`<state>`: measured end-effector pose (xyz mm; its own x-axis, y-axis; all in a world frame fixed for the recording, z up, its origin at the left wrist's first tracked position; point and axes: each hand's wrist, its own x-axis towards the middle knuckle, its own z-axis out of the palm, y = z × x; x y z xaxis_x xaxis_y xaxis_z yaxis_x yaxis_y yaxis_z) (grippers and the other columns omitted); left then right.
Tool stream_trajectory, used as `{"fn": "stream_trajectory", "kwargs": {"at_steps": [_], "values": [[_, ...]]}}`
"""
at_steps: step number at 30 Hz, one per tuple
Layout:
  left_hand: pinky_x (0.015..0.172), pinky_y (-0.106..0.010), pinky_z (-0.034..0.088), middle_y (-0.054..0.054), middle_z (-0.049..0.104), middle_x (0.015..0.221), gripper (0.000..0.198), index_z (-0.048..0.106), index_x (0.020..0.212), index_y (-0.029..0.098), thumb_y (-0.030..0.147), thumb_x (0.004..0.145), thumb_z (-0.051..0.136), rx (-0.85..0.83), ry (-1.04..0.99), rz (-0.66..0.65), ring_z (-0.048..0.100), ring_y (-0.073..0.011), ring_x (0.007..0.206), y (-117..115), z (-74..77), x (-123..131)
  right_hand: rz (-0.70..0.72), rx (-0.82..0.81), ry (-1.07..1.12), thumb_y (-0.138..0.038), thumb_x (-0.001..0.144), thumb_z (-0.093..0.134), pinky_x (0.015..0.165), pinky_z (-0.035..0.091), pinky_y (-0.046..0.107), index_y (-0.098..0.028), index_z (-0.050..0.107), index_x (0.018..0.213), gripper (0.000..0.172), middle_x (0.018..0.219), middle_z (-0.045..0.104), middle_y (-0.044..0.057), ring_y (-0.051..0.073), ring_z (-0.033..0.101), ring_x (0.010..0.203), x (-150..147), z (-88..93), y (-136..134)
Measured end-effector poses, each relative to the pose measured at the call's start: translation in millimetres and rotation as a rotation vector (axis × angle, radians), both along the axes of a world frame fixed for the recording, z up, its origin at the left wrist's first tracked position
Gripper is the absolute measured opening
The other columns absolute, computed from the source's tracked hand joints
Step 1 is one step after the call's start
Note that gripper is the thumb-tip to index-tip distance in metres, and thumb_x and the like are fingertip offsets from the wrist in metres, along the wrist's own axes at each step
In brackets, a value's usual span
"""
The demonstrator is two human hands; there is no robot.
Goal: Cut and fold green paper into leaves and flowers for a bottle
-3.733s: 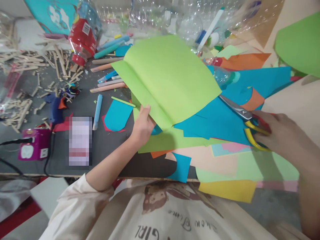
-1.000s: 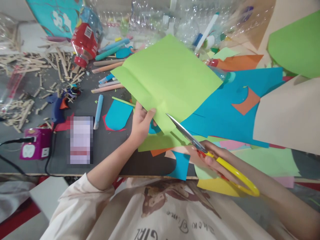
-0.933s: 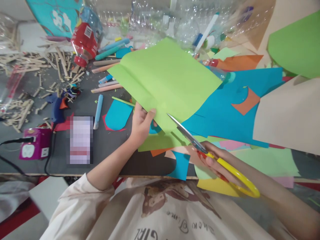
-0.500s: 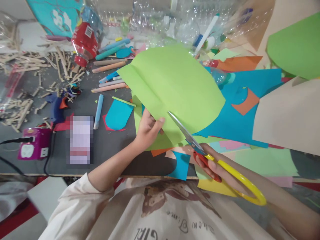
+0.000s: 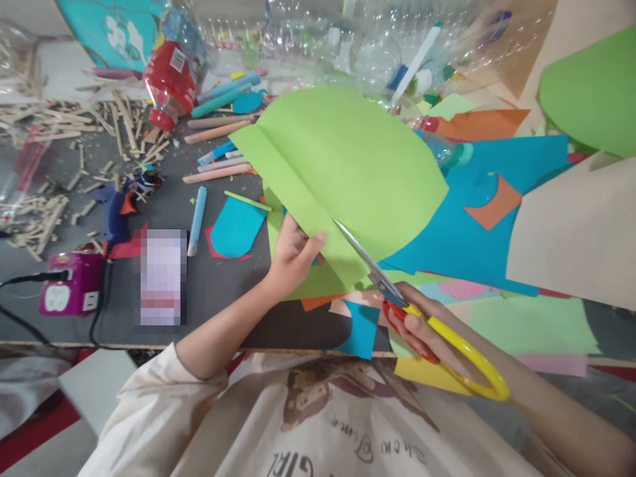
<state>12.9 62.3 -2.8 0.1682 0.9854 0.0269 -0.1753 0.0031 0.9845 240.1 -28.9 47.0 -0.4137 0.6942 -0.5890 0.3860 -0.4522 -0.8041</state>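
Note:
My left hand (image 5: 293,255) pinches the near edge of a folded light-green paper sheet (image 5: 348,165) and lifts it above the table. My right hand (image 5: 427,328) grips yellow-and-red-handled scissors (image 5: 397,295) at the lower right. Their metal blades point up and left and lie across the green sheet's near edge, right beside my left thumb. A large blue paper sheet (image 5: 462,232) lies under the green one.
Coloured paper scraps cover the dark table (image 5: 218,291) at the right. A blue glue gun (image 5: 115,215), a purple power socket (image 5: 69,291), chalk sticks (image 5: 213,172) and wooden sticks (image 5: 44,132) lie at the left. Clear plastic bottles (image 5: 318,40) and a red-labelled bottle (image 5: 169,83) stand behind.
My right hand picked the scissors off the paper pile and brought them to the green sheet's near edge. The blades have worked into the sheet, which my left hand shifted slightly right.

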Motion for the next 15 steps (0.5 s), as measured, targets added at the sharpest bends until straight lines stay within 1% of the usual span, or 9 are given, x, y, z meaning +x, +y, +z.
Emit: {"fn": "stream_trajectory", "kwargs": {"at_steps": [2, 5, 6, 8, 10, 12, 13, 14, 15], "values": [[0.036, -0.018, 0.042, 0.002, 0.060, 0.077, 0.045, 0.052, 0.108, 0.025, 0.057, 0.082, 0.070, 0.002, 0.009, 0.001, 0.054, -0.0068, 0.045, 0, -1.3, -1, -0.002, -0.038, 0.043, -0.078, 0.086, 0.039, 0.035, 0.022, 0.024, -0.020, 0.049, 0.116, 0.066, 0.050, 0.030, -0.011, 0.008, 0.024, 0.037, 2, -6.0, 0], [0.037, -0.019, 0.043, 0.002, 0.060, 0.079, 0.047, 0.052, 0.111, 0.026, 0.058, 0.081, 0.069, 0.007, 0.023, 0.002, 0.058, -0.0088, 0.049, 0, -4.4, -2, -0.061, -0.019, 0.042, -0.075, 0.086, 0.042, 0.034, 0.016, 0.024, -0.019, 0.051, 0.114, 0.063, 0.048, 0.027, -0.012, 0.007, 0.019, 0.036, 2, -13.3, -1], [0.038, -0.019, 0.043, 0.002, 0.061, 0.079, 0.047, 0.052, 0.112, 0.026, 0.058, 0.081, 0.069, 0.012, 0.026, 0.002, 0.058, -0.0092, 0.049, 0, -5.5, -2, -0.073, -0.016, 0.042, -0.075, 0.085, 0.043, 0.033, 0.016, 0.024, -0.019, 0.052, 0.113, 0.063, 0.049, 0.028, -0.012, 0.007, 0.019, 0.037, 1, -14.9, -1], [0.043, -0.021, 0.047, 0.002, 0.061, 0.078, 0.048, 0.053, 0.112, 0.026, 0.058, 0.081, 0.069, 0.038, 0.042, 0.016, 0.060, -0.0105, 0.053, 2, -7.8, -3, -0.084, -0.001, 0.035, -0.077, 0.083, 0.045, 0.034, 0.017, 0.024, -0.019, 0.053, 0.110, 0.065, 0.052, 0.035, -0.009, 0.008, 0.022, 0.039, -1, -15.8, 0], [0.056, -0.025, 0.054, 0.000, 0.064, 0.082, 0.049, 0.054, 0.112, 0.025, 0.060, 0.081, 0.069, 0.078, 0.062, 0.064, 0.065, -0.0140, 0.064, 4, -9.8, -2, -0.077, 0.006, 0.011, -0.078, 0.080, 0.046, 0.035, 0.019, 0.023, -0.020, 0.055, 0.108, 0.065, 0.060, 0.045, -0.005, 0.008, 0.028, 0.042, -1, -12.3, 2], [0.067, -0.029, 0.057, -0.001, 0.065, 0.084, 0.047, 0.057, 0.109, 0.025, 0.061, 0.081, 0.067, 0.095, 0.059, 0.130, 0.067, -0.0165, 0.073, 6, -11.1, -2, -0.056, -0.011, -0.036, -0.079, 0.080, 0.046, 0.036, 0.023, 0.023, -0.021, 0.056, 0.107, 0.065, 0.070, 0.053, 0.000, 0.009, 0.034, 0.046, 0, -4.4, 4], [0.067, -0.029, 0.057, 0.000, 0.064, 0.082, 0.045, 0.057, 0.106, 0.024, 0.061, 0.082, 0.066, 0.085, 0.045, 0.152, 0.067, -0.0159, 0.070, 7, -11.2, -2, -0.041, -0.028, -0.068, -0.078, 0.081, 0.046, 0.037, 0.024, 0.023, -0.022, 0.056, 0.109, 0.064, 0.074, 0.055, 0.001, 0.010, 0.035, 0.048, 0, 0.5, 4], [0.062, -0.028, 0.056, 0.001, 0.063, 0.077, 0.042, 0.058, 0.102, 0.024, 0.060, 0.082, 0.066, 0.063, 0.026, 0.161, 0.065, -0.0139, 0.063, 8, -10.6, -2, -0.025, -0.045, -0.106, -0.078, 0.082, 0.044, 0.038, 0.025, 0.023, -0.024, 0.056, 0.111, 0.063, 0.074, 0.055, 0.000, 0.010, 0.035, 0.048, 1, 5.3, 4], [0.054, -0.025, 0.053, 0.003, 0.060, 0.071, 0.039, 0.057, 0.098, 0.024, 0.058, 0.083, 0.066, 0.035, 0.009, 0.156, 0.061, -0.0114, 0.053, 8, -9.4, -2, -0.015, -0.042, -0.144, -0.078, 0.083, 0.042, 0.038, 0.025, 0.024, -0.025, 0.056, 0.114, 0.063, 0.069, 0.052, -0.002, 0.010, 0.033, 0.046, 1, 9.6, 3]]}}
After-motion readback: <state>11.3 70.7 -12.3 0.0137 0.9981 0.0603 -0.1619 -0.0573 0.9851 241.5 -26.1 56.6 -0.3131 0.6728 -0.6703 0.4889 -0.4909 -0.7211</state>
